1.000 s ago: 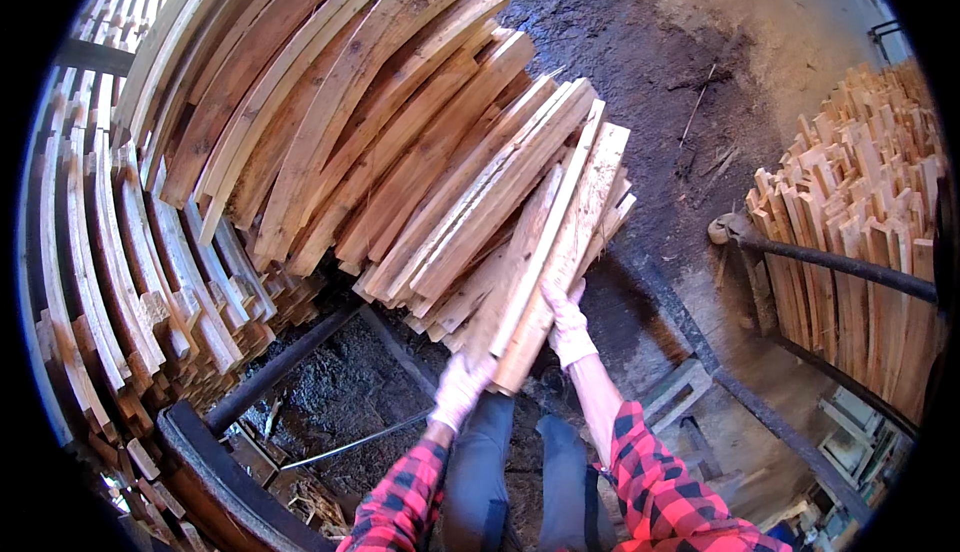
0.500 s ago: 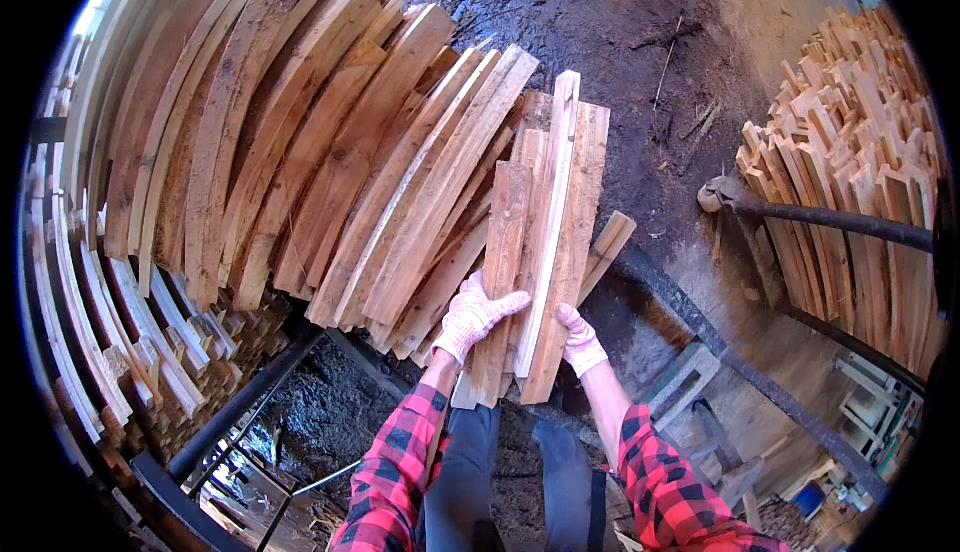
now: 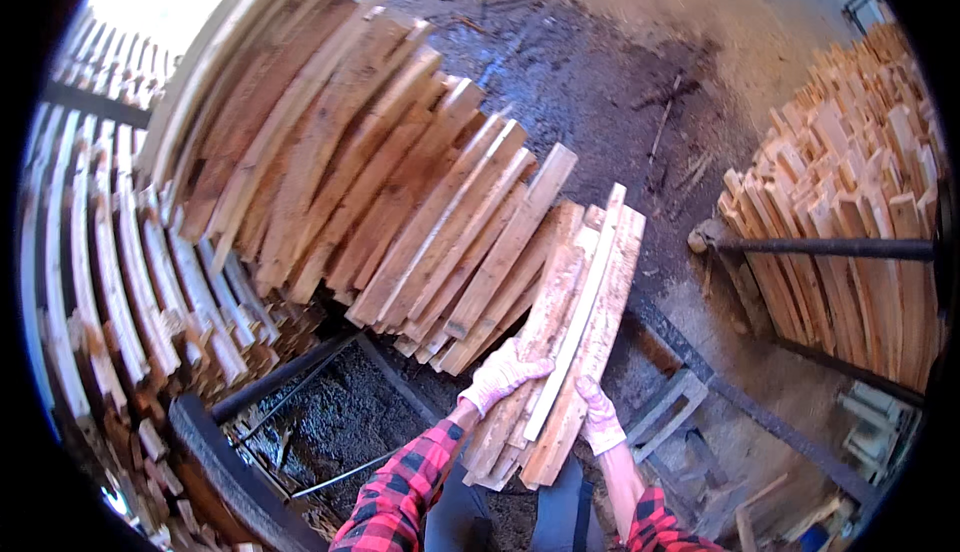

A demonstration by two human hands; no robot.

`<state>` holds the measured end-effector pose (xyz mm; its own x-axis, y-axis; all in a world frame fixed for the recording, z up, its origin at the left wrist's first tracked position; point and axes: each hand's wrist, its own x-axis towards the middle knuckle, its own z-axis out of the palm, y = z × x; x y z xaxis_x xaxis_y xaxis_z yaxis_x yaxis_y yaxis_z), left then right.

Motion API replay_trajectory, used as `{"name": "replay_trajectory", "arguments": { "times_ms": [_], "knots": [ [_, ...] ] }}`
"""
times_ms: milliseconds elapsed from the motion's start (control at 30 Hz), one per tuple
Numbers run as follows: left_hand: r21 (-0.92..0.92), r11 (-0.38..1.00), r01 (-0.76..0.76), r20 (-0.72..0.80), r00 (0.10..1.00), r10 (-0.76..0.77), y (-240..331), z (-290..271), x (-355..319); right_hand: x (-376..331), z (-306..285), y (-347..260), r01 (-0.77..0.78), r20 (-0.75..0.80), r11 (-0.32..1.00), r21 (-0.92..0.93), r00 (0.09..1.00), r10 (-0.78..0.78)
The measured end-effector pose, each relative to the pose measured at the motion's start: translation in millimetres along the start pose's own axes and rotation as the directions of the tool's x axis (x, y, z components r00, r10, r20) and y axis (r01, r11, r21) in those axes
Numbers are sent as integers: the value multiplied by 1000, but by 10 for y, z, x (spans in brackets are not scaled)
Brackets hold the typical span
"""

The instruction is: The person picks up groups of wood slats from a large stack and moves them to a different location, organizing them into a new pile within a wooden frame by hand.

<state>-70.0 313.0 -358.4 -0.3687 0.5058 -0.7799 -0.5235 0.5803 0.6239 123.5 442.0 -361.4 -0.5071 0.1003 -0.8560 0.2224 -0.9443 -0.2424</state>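
A bundle of rough-sawn wooden boards is squeezed between my two gloved hands, its near ends above my legs. My left hand, in a pale pinkish knit glove, clasps the bundle's left side, with the thumb over the top. On the opposite side my right hand presses the outer board, thumb up along it; its other fingers are mostly hidden. One narrow, paler strip lies on top in the middle. Close to the left of the bundle is a large stack of boards, its nearer ends uneven.
Thin battens lie in rows at the far left, beside a dark metal frame. To the right, a tall pile of boards stands behind a metal bar. A dark beam crosses at lower right. The floor is dark and littered.
The view has tilted, so the stack and bundle appear lower and farther right. The boards in my hands lie closer side by side; a board sticking out at the right no longer shows.
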Motion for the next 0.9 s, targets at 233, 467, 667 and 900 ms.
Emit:
{"name": "replay_trajectory", "arguments": {
  "times_ms": [233, 467, 667, 900],
  "knots": [
    [-41, 972, -230, -176, 960, 219, 332, 55, -1093, -999, 708, -559, 209, 220, 886, -414, 967, -126],
    [-231, 687, -689, -637, 641, 429, 862, -186, -2726, -2054, 2399, -904, 353, 594, 710, -609, 796, 115],
    [-212, 289, -934, -923, 288, 254, 1059, -188, -4403, -3168, 3965, -525, 688, 749, 338, -642, 467, 471],
    [141, 400, -906, -969, -208, -130, 661, -747, -5976, -4640, 5857, 802, 986, 639, -29, -164, 128, 758]
  ]
}}
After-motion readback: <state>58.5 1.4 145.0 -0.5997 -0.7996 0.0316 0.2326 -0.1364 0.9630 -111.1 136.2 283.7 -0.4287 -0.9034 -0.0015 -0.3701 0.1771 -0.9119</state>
